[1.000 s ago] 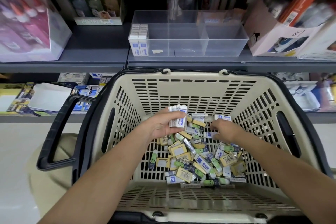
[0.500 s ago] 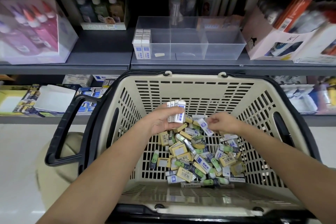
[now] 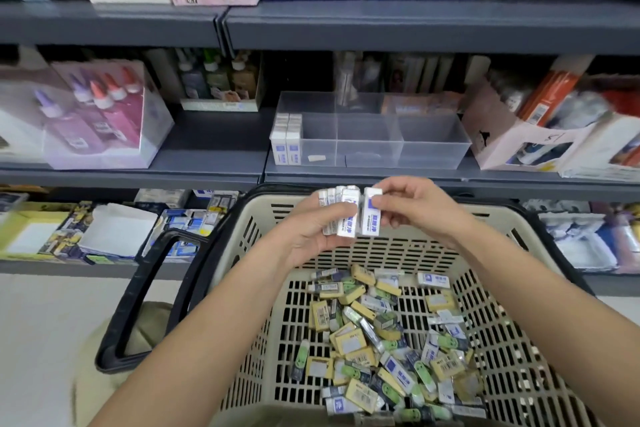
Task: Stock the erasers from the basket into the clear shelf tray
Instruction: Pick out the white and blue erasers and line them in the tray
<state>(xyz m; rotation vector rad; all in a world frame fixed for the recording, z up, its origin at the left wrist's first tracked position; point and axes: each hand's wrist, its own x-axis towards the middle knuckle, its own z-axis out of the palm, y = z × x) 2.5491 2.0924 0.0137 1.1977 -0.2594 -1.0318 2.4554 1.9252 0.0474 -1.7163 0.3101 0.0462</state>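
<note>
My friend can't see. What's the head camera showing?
The left hand grips a stack of erasers; the right hand pinches another eraser beside it, above a basket of loose erasers. Behind, a clear shelf tray holds stocked erasers at its left end.

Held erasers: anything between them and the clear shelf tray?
Nothing visible. The left hand and right hand hold the white erasers above the far rim of the basket. The clear tray sits just beyond, open-topped. Stocked erasers fill only its left end.
</note>
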